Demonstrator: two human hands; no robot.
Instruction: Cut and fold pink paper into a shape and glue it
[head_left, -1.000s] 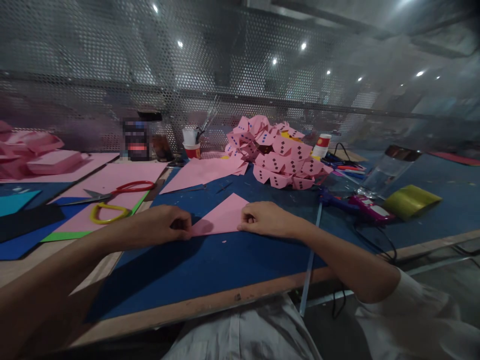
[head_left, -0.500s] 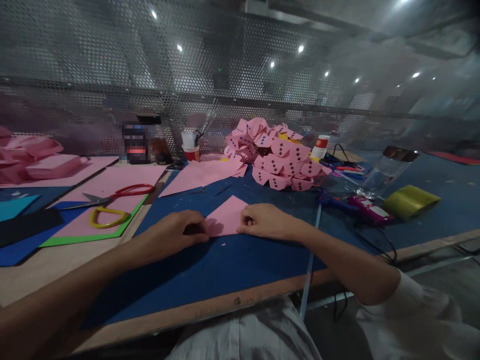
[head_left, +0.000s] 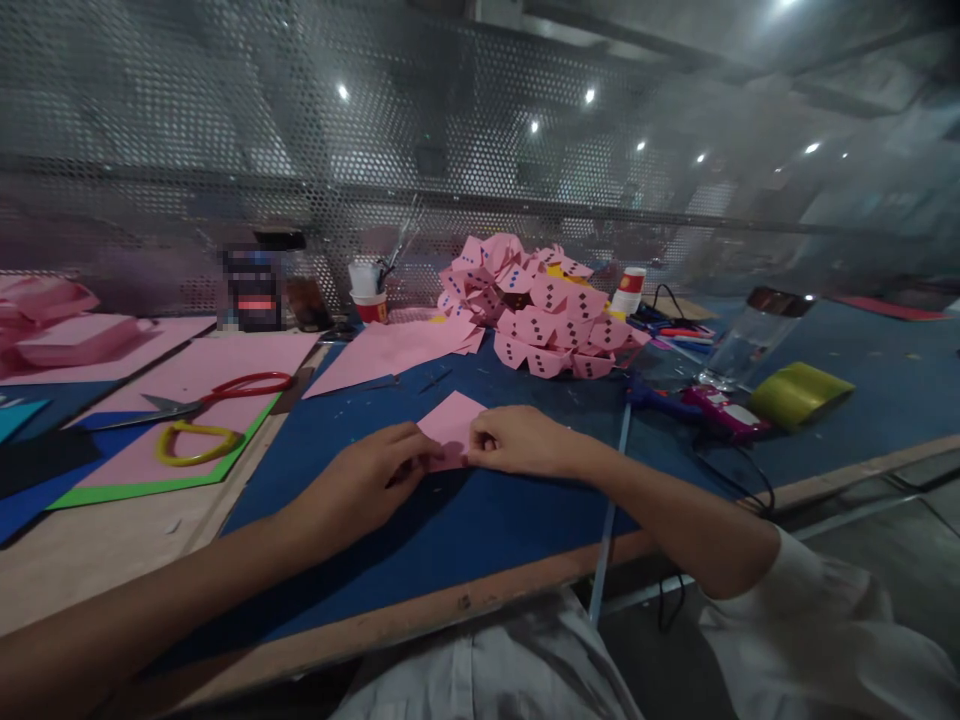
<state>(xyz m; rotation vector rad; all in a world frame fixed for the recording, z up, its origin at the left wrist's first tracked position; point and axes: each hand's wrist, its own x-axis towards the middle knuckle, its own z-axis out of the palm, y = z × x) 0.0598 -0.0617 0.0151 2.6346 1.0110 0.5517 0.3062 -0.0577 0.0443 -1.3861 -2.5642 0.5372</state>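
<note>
A small piece of pink paper (head_left: 452,420) lies on the blue table mat, its pointed corner turned away from me. My left hand (head_left: 379,475) has its fingertips closed at the lower left edge of the paper. Curled at the right edge, my right hand (head_left: 525,440) pinches the paper near its lower corner. The fingertips of both hands are close together along the near edge. My fingers cover part of the paper, so I cannot tell whether it is folded there.
Pink paper shapes with printed dots (head_left: 555,310) are heaped behind. Left lie red-handled scissors (head_left: 247,383), a yellow handle (head_left: 199,443) and coloured sheets (head_left: 142,465). On the right are a magenta tool (head_left: 724,412) with a cord, a clear bottle (head_left: 754,340) and a yellow roll (head_left: 802,393).
My left hand has moved inward along the paper's near edge, its fingertips now nearer the right hand. The right hand keeps its hold. The view has turned slightly to the right.
</note>
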